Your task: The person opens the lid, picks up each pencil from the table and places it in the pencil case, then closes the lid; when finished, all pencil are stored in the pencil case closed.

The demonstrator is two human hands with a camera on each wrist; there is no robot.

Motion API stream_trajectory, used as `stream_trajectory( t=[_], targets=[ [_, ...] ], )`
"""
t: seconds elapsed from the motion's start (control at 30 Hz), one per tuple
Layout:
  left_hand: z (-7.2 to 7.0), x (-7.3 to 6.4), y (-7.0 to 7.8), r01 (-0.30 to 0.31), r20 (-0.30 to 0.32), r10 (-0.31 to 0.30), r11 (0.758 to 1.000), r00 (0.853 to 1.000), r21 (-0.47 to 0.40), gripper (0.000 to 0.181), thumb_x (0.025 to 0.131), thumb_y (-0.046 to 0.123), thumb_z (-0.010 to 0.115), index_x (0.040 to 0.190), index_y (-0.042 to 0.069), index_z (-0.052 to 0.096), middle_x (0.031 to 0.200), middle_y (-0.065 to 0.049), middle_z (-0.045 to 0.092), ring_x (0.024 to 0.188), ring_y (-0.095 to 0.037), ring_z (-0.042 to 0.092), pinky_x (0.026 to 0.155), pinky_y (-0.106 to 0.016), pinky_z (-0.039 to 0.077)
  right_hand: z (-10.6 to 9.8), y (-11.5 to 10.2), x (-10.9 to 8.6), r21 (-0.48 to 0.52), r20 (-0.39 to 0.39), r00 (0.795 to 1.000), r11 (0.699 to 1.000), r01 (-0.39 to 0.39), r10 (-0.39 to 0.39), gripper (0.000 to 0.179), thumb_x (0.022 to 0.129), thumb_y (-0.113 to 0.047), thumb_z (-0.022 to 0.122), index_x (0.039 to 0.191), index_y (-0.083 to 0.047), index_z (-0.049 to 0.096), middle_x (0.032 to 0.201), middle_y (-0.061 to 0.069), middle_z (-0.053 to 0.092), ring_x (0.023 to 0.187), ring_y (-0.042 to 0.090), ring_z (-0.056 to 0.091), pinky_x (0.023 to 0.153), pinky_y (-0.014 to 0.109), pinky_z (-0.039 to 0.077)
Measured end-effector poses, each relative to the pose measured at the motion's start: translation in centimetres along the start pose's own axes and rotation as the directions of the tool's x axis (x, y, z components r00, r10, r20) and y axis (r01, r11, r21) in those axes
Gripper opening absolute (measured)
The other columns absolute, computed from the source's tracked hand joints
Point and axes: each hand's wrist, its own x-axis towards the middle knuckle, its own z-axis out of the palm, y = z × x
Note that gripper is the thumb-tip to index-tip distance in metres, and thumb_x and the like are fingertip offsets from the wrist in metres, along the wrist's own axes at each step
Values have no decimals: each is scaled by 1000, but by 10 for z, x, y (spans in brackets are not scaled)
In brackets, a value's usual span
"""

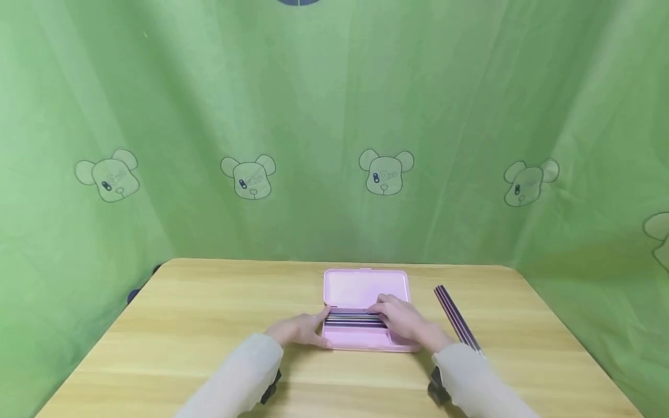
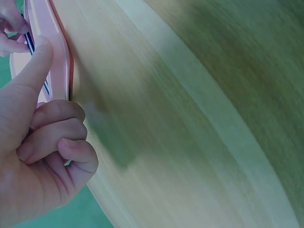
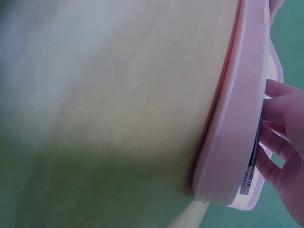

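Observation:
A pink pencil case [image 1: 366, 287] lies open on the table, lid tipped to the far side. Several dark pencils [image 1: 347, 319] lie side by side in its tray, and an eraser end shows on the dark pencil [image 3: 248, 178] in the right wrist view. My left hand [image 1: 300, 329] grips the case's left end between thumb and fingers; the left wrist view shows the thumb along the case and other fingers curled. My right hand [image 1: 401, 318] reaches over the tray's right part, its bent fingers on the pencils. Its fingertips are partly hidden.
More dark pencils [image 1: 457, 316] lie in a slanted bundle on the table right of the case, near the right forearm. The wooden table [image 1: 219, 296] reaches back to a green curtain [image 1: 313, 220] with bear-head prints.

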Motion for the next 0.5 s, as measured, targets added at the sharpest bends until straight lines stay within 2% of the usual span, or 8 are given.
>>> stream_trajectory(
  t=[0.17, 0.5],
  targets=[
    [1, 0, 0, 2, -1, -2, 1000, 1000, -7, 94, 76, 44, 68, 147, 12, 16, 140, -19, 38, 128, -32, 38, 107, -42, 30, 3, 3, 2, -21, -11, 1000, 1000, -18, 18, 23, 81, 0, 61, 99, -10, 70, 77, -3, 50, 74, 12, 51, 68, 29, 49],
    [2, 2, -2, 12, 6, -12, 1000, 1000, 0, 94, 76, 45, 69, 147, 13, 16, 141, -18, 38, 128, -31, 38, 107, -41, 30, 3, 4, 6, -44, 29, 999, 999, 25, -24, 23, 78, 1, 63, 98, -9, 71, 79, -3, 53, 78, 16, 57, 71, 29, 52]
  ],
)
